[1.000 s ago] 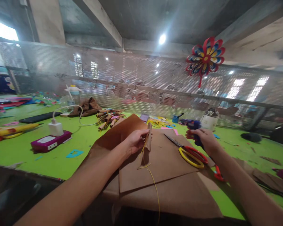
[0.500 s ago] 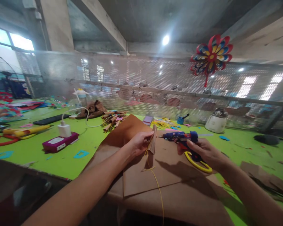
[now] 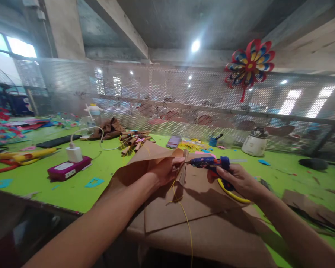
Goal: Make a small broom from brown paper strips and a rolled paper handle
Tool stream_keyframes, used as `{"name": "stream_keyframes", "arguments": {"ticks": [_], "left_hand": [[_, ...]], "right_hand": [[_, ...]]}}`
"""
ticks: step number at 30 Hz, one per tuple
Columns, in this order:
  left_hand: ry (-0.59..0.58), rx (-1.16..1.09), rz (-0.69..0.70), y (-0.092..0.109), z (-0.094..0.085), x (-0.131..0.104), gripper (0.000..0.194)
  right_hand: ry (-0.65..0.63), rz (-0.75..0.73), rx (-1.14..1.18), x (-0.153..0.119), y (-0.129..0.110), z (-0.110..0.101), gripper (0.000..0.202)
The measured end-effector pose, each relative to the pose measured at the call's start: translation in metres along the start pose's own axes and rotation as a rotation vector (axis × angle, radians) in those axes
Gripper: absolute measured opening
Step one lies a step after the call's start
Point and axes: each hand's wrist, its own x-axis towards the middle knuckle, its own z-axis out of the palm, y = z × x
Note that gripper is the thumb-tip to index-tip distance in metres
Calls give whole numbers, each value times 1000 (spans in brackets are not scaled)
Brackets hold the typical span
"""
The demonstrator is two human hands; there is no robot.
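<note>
Within the left hand (image 3: 169, 169), pinching folded brown paper (image 3: 181, 176), with yellow string (image 3: 188, 223) below the fingers; within the right hand (image 3: 237, 178), gripping a blue glue gun (image 3: 209, 162), nozzle-first, just beside the left fingertips (image 3: 179, 160).

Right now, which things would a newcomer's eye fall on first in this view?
The colourful flower ornament stands out at upper right. Near the centre, the right hand grips a blue glue gun, its nozzle close to the brown paper piece in the left hand.
</note>
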Motion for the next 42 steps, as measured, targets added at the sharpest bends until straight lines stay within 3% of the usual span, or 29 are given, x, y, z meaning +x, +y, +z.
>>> {"name": "stream_keyframes", "arguments": {"ticks": [12,18,24,34,42], "left_hand": [[-31,-15,9,-4,-6,5,22],[-25,-5,-51,-1,-2,3,17],[-105,-37,-119,3,-1,1,19],[113,-38,-79,2,1,-1,11],[-5,-9,-114,-3,1,4,16]], "right_hand": [[35,-25,-70,2,-1,2,43],[49,-30,-154,2,-1,2,45],[40,-17,-210,1,-4,2,46],[61,-43,-169,0,-2,3,47],[62,-39,-220,1,-6,6,45]]}}
